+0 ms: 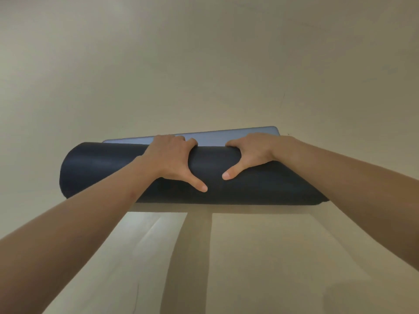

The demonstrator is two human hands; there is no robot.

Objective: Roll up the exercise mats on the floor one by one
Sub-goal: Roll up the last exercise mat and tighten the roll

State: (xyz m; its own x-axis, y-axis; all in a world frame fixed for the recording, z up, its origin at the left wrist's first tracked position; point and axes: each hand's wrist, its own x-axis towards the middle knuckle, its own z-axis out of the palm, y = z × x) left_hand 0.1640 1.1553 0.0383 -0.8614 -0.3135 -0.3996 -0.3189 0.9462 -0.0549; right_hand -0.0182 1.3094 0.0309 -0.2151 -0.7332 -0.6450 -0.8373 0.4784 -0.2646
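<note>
Dark navy exercise mat (pixel 260 184) lies on the floor in centre frame, rolled into a thick cylinder running left to right, right end angled slightly nearer the camera. Only a short flat strip (pixel 229 135) of the mat, lighter blue-grey, sticks out flat on the floor just beyond the roll. Left hand (pixel 170 159) sits on top of the roll left of centre, fingers curled over the far side, thumb splayed across the near face. Right hand (pixel 251 150) does the same right of centre, fingers wrapped over the far edge where roll meets strip, thumb pointing back toward the left thumb. Both hands grip the roll, close together, thumbs near but apart. Both bare forearms reach in from the bottom corners, left forearm (pixel 90 218) crossing in front of the roll's lower left part. Beige floor (pixel 204 64) fills the frame all round the mat. Arm shadows (pixel 188 257) fall on the floor nearside of the roll.
</note>
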